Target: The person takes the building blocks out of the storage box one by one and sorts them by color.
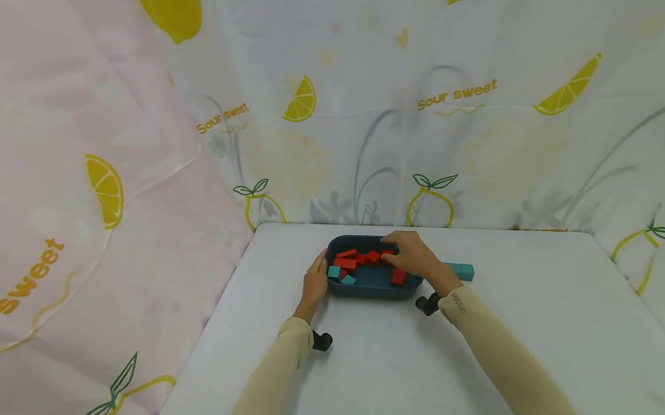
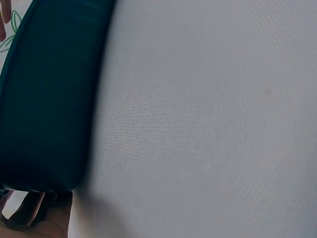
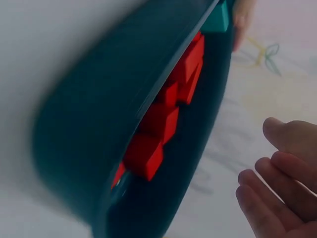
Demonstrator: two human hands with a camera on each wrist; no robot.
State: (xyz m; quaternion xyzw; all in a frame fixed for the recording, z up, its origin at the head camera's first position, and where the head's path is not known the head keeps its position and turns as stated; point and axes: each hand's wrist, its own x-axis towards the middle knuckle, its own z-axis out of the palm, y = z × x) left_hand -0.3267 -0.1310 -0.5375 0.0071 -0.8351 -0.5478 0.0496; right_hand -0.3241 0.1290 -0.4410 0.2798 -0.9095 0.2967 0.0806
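A dark teal bin (image 1: 373, 291) stands on the white table, with several red blocks (image 1: 345, 264) and a few light-blue ones (image 1: 334, 273) inside. My left hand (image 1: 314, 282) rests along the bin's left end, its fingers against the outside wall; the left wrist view shows the fingertips at the bin's end (image 2: 42, 148). Over the bin's right part is my right hand (image 1: 410, 253), thumb and fingers apart. In the right wrist view that hand (image 3: 287, 178) has loosely bent fingers and holds nothing. A red block (image 1: 398, 276) lies in the bin below it.
Light-blue blocks (image 1: 461, 271) lie on the table right of the bin, partly hidden by my right wrist. The white table (image 1: 367, 366) reaches back to a hanging cloth (image 1: 363, 147) printed with lemons. Another such cloth hangs along the left side.
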